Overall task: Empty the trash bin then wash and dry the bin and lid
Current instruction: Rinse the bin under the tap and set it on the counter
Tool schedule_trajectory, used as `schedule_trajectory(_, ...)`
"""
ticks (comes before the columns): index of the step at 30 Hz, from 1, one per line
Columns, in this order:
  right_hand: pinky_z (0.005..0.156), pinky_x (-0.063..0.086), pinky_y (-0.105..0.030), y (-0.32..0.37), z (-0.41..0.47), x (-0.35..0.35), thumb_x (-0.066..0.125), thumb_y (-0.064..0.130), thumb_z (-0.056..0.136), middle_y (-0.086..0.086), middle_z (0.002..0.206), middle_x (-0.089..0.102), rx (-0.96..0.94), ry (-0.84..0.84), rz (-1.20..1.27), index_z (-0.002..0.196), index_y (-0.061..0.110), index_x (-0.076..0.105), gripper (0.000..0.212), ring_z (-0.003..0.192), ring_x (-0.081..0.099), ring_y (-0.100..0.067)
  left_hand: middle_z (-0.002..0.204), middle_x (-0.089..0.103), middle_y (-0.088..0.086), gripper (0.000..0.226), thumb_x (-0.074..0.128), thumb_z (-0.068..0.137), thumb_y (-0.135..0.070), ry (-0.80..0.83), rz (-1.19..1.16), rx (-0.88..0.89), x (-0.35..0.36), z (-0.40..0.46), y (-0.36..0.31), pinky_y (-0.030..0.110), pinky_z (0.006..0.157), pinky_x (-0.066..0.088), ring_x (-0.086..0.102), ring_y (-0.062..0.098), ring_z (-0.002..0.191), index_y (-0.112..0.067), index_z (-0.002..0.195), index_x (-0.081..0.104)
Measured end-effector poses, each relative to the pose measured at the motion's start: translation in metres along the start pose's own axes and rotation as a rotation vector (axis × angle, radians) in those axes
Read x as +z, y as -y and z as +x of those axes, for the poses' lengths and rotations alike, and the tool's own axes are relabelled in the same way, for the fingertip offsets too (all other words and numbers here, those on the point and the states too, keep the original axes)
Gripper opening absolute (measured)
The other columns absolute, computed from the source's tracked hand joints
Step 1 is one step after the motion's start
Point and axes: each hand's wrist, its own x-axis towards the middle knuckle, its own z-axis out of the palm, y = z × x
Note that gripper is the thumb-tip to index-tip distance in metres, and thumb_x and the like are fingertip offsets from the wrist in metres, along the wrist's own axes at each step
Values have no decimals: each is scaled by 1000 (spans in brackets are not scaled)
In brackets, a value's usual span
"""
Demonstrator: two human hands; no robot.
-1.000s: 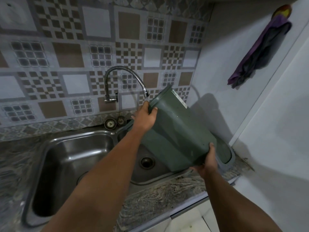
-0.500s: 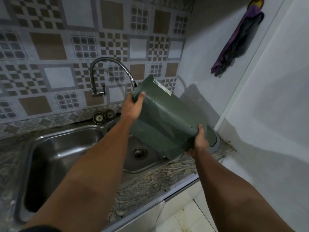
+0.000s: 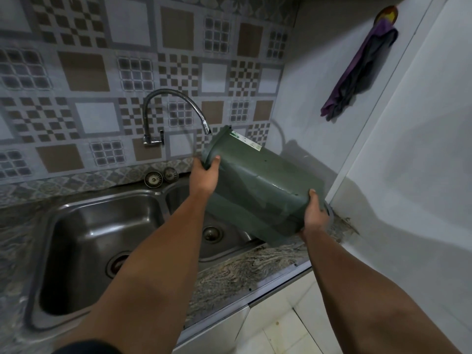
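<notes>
A dark green trash bin [image 3: 258, 190] is held tilted on its side above the right sink basin [image 3: 229, 238]. Its open rim points up and left, right under the spout of the flexible faucet [image 3: 176, 98]. My left hand [image 3: 204, 175] grips the rim. My right hand [image 3: 315, 213] holds the bin's base at the lower right. A white label sits near the rim. A sliver of a grey lid [image 3: 330, 212] shows behind my right hand on the counter corner. No water stream is visible.
A double steel sink has its left basin [image 3: 102, 241] beside my left arm. Two sink strainers [image 3: 161, 176] sit on the back ledge. A purple and grey cloth [image 3: 357, 75] hangs on the right wall. A marbled counter edge [image 3: 242, 272] runs in front.
The bin has tipped flatter, with its base lifted slightly by my right hand. Both hands keep their grip. The view has shifted a little.
</notes>
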Motion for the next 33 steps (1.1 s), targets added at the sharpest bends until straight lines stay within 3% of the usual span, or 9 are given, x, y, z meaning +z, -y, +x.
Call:
schedule_trajectory(4, 110, 46, -59, -2, 0, -10, 73, 73, 76, -8, 138, 57, -18, -3, -25, 146, 19, 54, 90, 113, 54, -31, 148, 54, 8, 62, 57, 99, -55, 15, -20, -35, 5, -7, 8, 43, 107, 41, 53, 33, 133, -19, 148, 43)
schedule_trajectory(6, 111, 45, -59, -3, 0, -13, 73, 73, 75, -7, 137, 56, -31, -6, -25, 145, 20, 54, 90, 120, 55, -32, 149, 53, 9, 67, 57, 98, -55, 5, -25, -54, 5, -9, 16, 45, 112, 40, 52, 34, 135, -18, 151, 40)
schedule_trajectory(12, 116, 40, -55, 1, 1, -15, 69, 66, 87, -11, 149, 53, -78, -4, -141, 148, 16, 52, 81, 135, 50, -38, 137, 60, 12, 53, 58, 98, -53, -30, -68, -149, 1, -12, 43, 46, 106, 43, 57, 35, 126, -15, 135, 52)
schedule_trajectory(15, 117, 39, -53, 4, 0, -13, 66, 72, 85, -12, 152, 52, -110, 5, -213, 152, 16, 49, 88, 137, 50, -37, 139, 59, 10, 58, 59, 97, -54, -52, -113, -180, -3, -11, 56, 47, 108, 43, 55, 34, 127, -16, 140, 51)
schedule_trajectory(20, 114, 38, -43, 19, -11, -1, 60, 60, 97, -15, 153, 51, -174, 68, -358, 153, 12, 48, 75, 138, 49, -36, 143, 56, 15, 67, 56, 98, -56, -84, -155, -277, -14, -10, 79, 50, 110, 43, 55, 37, 128, -13, 147, 45)
schedule_trajectory(24, 112, 44, -43, 25, -10, 11, 62, 63, 93, -14, 150, 56, -210, 126, -414, 152, 17, 51, 75, 133, 55, -36, 140, 56, 16, 67, 54, 100, -53, -104, -216, -347, -18, -18, 96, 45, 107, 45, 56, 37, 125, -9, 148, 42)
schedule_trajectory(28, 110, 48, -48, 28, -5, 21, 63, 67, 90, -11, 143, 61, -248, 164, -425, 150, 23, 54, 75, 126, 60, -35, 137, 58, 15, 79, 58, 88, -65, -86, -327, -432, -22, -11, 112, 55, 109, 45, 59, 36, 121, -17, 148, 41)
schedule_trajectory(31, 111, 47, -48, 29, -7, 28, 63, 69, 88, -8, 144, 61, -269, 201, -430, 151, 27, 52, 77, 127, 60, -33, 132, 61, 12, 94, 63, 67, -76, -95, -396, -468, -24, 16, 146, 56, 106, 47, 62, 35, 116, -22, 142, 46)
schedule_trajectory(33, 110, 48, -47, 33, -10, 37, 63, 68, 89, -6, 138, 65, -315, 220, -432, 147, 28, 57, 71, 124, 62, -32, 130, 63, 11, 93, 65, 63, -75, -110, -451, -478, -27, 21, 153, 55, 105, 49, 63, 32, 114, -23, 139, 48)
